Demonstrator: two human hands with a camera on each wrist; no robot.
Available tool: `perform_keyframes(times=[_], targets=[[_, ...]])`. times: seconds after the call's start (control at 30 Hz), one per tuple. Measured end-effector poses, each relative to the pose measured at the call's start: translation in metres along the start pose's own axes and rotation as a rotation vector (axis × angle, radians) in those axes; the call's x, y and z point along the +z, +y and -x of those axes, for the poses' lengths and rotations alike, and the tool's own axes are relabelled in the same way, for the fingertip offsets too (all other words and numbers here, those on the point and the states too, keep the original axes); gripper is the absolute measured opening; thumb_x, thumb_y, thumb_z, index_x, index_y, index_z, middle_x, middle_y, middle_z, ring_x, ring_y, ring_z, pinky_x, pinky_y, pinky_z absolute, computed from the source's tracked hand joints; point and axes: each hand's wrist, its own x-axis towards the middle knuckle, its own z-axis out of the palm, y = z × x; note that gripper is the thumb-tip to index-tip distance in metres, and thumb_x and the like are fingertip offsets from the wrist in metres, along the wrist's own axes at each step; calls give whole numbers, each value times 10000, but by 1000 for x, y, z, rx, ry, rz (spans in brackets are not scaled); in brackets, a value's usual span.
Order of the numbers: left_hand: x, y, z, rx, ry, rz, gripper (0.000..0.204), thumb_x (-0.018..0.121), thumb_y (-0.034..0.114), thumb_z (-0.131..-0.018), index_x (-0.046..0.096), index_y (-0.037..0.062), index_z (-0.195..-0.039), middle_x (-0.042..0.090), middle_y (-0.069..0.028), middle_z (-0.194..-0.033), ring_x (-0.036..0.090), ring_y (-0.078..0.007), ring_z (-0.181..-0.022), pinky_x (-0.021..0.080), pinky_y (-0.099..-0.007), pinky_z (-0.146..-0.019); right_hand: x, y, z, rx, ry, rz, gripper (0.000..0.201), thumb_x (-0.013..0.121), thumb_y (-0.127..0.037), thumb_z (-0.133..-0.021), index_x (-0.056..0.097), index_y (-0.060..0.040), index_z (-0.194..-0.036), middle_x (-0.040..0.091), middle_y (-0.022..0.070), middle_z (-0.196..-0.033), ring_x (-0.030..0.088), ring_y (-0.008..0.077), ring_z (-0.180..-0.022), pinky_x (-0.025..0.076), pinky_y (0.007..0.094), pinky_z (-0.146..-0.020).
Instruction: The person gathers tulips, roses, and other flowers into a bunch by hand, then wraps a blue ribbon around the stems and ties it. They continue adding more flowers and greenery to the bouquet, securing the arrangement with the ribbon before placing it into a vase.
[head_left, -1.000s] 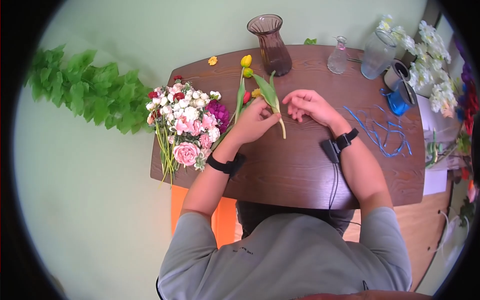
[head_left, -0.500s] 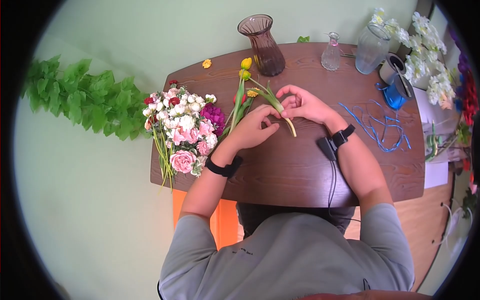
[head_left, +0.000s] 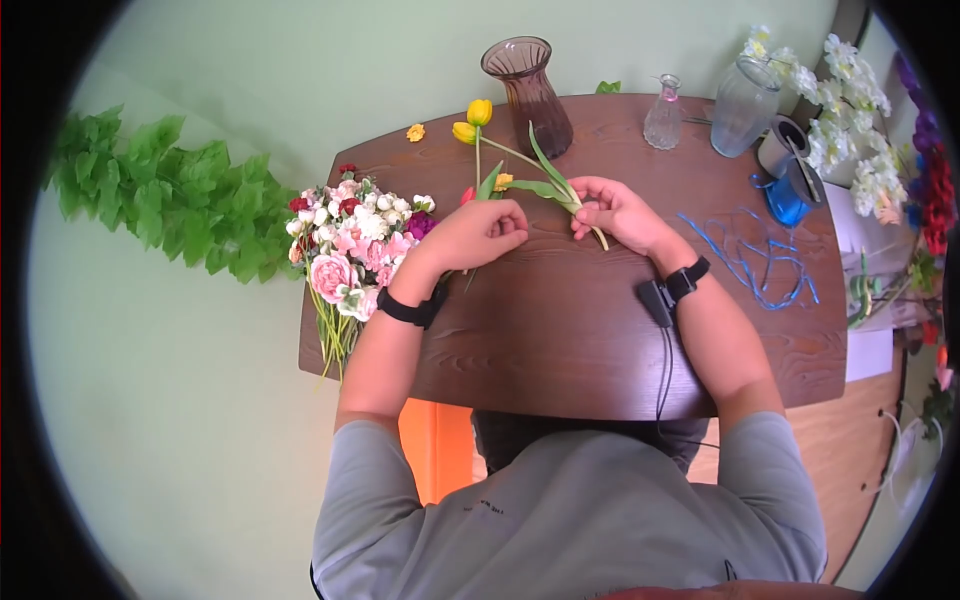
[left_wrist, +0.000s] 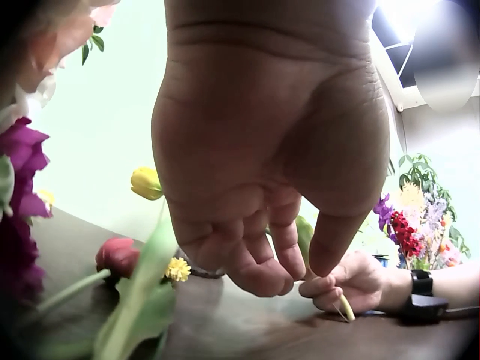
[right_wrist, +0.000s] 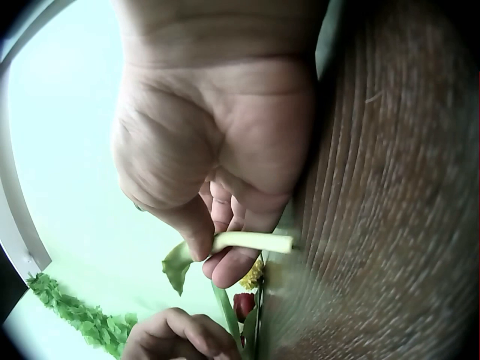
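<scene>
Thumb and fingers of the right hand (head_left: 622, 216) pinch the pale green stem (right_wrist: 259, 241) of a yellow tulip (head_left: 464, 132), whose leaves fan out up and to the left. The left hand (head_left: 472, 235) is to its left with fingers loosely bent and nothing in them; the left wrist view shows its palm (left_wrist: 270, 142) and slack fingers. Beneath and beyond it lie another yellow tulip (head_left: 480, 112), a red tulip (left_wrist: 118, 256) and a small yellow flower (left_wrist: 178, 269). The left hand partly covers their stems.
Mixed pink and white flowers (head_left: 372, 225) lie at the table's left. A purple glass vase (head_left: 540, 110) stands at the back; clear vases (head_left: 745, 105), ribbon spools (head_left: 795, 193) and tangled blue ribbon (head_left: 755, 265) are at the right.
The left hand has come off the tulip stem and moved left, over the other tulips. The right hand has taken hold of the stem and shifted slightly right with it.
</scene>
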Motion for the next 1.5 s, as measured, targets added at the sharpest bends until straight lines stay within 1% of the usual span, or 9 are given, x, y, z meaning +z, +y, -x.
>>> perform_keyframes(times=[0.1,0.23,0.47,0.57,0.67,0.87,0.97,1.27,1.5], targets=[[-21,2,-2,41,-42,-58,151,737,172,-963,691,44,-1030,625,38,-800,561,-71,-735,462,-251,-664,0,7,-3,-37,23,-33,478,594,55,-978,481,26,-1442,632,73,-1147,666,138,-871,584,279,-788],[-40,-16,-16,51,55,180,165,754,162,-956,684,23,-1011,612,56,-803,547,-32,-731,440,-218,-658,-1,10,-4,-68,43,-71,458,586,68,-969,487,18,-1414,622,75,-1168,650,131,-873,573,276,-762],[-44,-23,-30,24,498,-151,249,745,237,-966,699,-6,-999,608,10,-640,571,-77,-540,464,-272,-544,4,3,0,-48,13,-155,456,614,97,-944,492,-17,-1368,623,66,-1129,620,115,-808,508,240,-671],[-41,-28,-31,-74,475,-165,308,740,283,-974,692,-19,-1008,643,-11,-665,619,-91,-570,478,-279,-548,3,3,0,-34,-31,-164,462,615,109,-934,502,-20,-1363,622,62,-1127,623,120,-811,505,236,-666],[-41,-45,-37,-109,354,123,298,728,272,-991,683,-22,-1009,632,6,-682,585,-79,-564,470,-267,-538,0,5,-1,-9,-82,-197,467,621,124,-920,520,-23,-1351,623,62,-1134,631,124,-825,506,237,-665],[-48,-50,-37,60,346,391,217,660,216,-1050,654,25,-947,593,57,-744,525,-33,-628,435,-212,-582,1,4,-1,-3,-69,-261,298,617,-26,-1016,549,-46,-1306,574,9,-988,519,84,-703,396,224,-570],[-53,-31,-27,121,369,508,189,641,198,-1062,635,45,-951,581,57,-756,515,-27,-649,420,-202,-603,2,4,-2,-3,-28,-251,219,623,-159,-1063,557,-71,-1253,538,-30,-876,464,57,-665,338,210,-535],[-47,-9,-3,252,593,497,173,604,194,-1084,611,44,-997,552,61,-768,472,-23,-644,385,-200,-586,2,5,-2,-63,29,-303,179,617,-165,-1069,555,-128,-1233,531,-42,-845,448,54,-645,306,206,-529],[-48,-14,7,162,738,418,188,625,196,-1074,621,34,-979,549,68,-747,462,-7,-653,381,-193,-591,-4,1,4,-243,37,-432,150,639,-222,-1051,554,-131,-1135,512,-21,-839,430,58,-636,304,205,-523]])
